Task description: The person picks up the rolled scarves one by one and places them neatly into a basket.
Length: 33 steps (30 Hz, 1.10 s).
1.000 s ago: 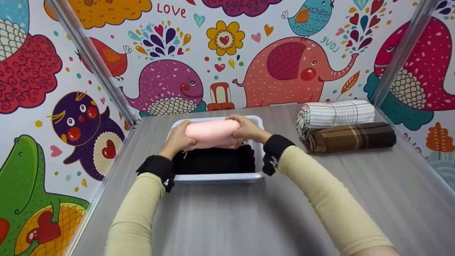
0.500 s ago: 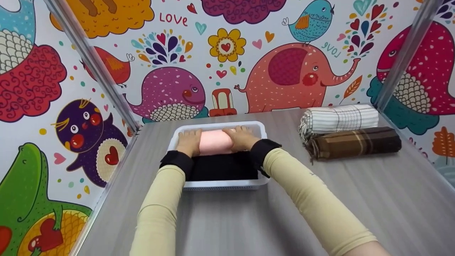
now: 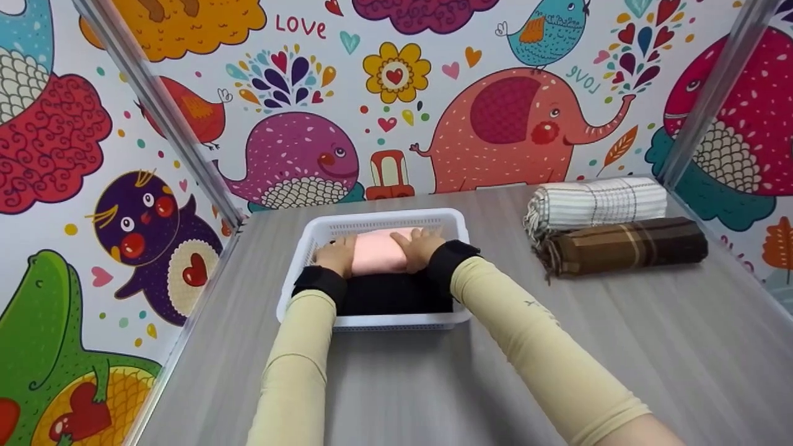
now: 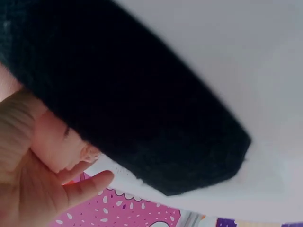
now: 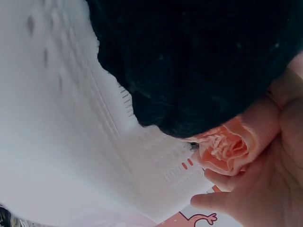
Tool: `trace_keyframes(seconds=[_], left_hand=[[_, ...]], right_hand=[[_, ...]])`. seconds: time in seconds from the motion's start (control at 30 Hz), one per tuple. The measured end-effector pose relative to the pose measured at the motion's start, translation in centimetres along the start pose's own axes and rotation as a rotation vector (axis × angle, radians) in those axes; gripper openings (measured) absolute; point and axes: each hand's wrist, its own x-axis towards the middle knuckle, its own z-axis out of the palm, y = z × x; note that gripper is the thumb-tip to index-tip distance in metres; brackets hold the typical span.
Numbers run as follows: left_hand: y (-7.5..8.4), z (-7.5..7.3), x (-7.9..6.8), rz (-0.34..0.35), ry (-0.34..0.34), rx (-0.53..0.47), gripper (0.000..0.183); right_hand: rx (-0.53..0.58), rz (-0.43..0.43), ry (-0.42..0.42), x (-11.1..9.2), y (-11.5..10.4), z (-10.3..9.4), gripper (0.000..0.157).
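A pink rolled scarf lies in the back part of the white plastic basket, behind a black rolled cloth. My left hand holds the pink roll's left end, and my right hand holds its right end, with the thumb across it. In the left wrist view, my left hand cups the roll's end with its little finger stretched out. The folded, frilly end of the pink scarf shows beside my right hand in the right wrist view.
At the back right of the grey table lie a white striped rolled scarf and a brown plaid rolled scarf, side by side. A wall with cartoon animals stands right behind the table.
Both hands have lowered the pink scarf from above the basket into it, behind the black cloth. My left hand has shifted slightly right, and more of the basket's left side shows.
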Motion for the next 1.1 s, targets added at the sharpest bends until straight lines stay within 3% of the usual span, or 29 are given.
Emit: trace_keyframes(seconds=[0.17, 0.37, 0.5, 0.6, 0.73, 0.83, 0.97, 1.1], left_hand=[[0.2, -0.1, -0.5, 0.033, 0.033, 0.019, 0.055], [-0.5, -0.6, -0.9, 0.041, 0.024, -0.015, 0.052], [-1.2, -1.3, -1.4, 0.06, 0.013, -0.028, 0.07], [-1.5, -1.5, -2.3, 0.123, 0.05, -0.022, 0.089], [-1.9, -1.6, -4.2, 0.199, 0.154, -0.095, 0.093], [-1.9, -1.5, -5.6, 0.248, 0.271, -0.188, 0.085], [-1.3, -0.9, -7.4, 0.328, 0.412, -0.354, 0.071], [-0.1, -0.3, -9.4, 0.387, 0.477, -0.431, 0.064]], right_hand=[[0.023, 0.016, -0.016, 0.3, 0.6, 0.4, 0.083], [0.145, -0.017, 0.024, -0.8, 0.6, -0.6, 0.08], [0.156, -0.099, 0.089, -3.8, 0.9, -2.7, 0.078], [0.196, -0.195, 0.23, -6.3, 2.5, -3.7, 0.069], [0.303, -0.251, 0.487, -9.1, 8.0, -3.5, 0.058], [0.392, -0.194, 0.574, -11.2, 14.1, -2.9, 0.053], [0.469, -0.021, 0.585, -14.2, 21.9, -1.0, 0.051], [0.411, 0.176, 0.545, -17.2, 27.2, 2.5, 0.054]])
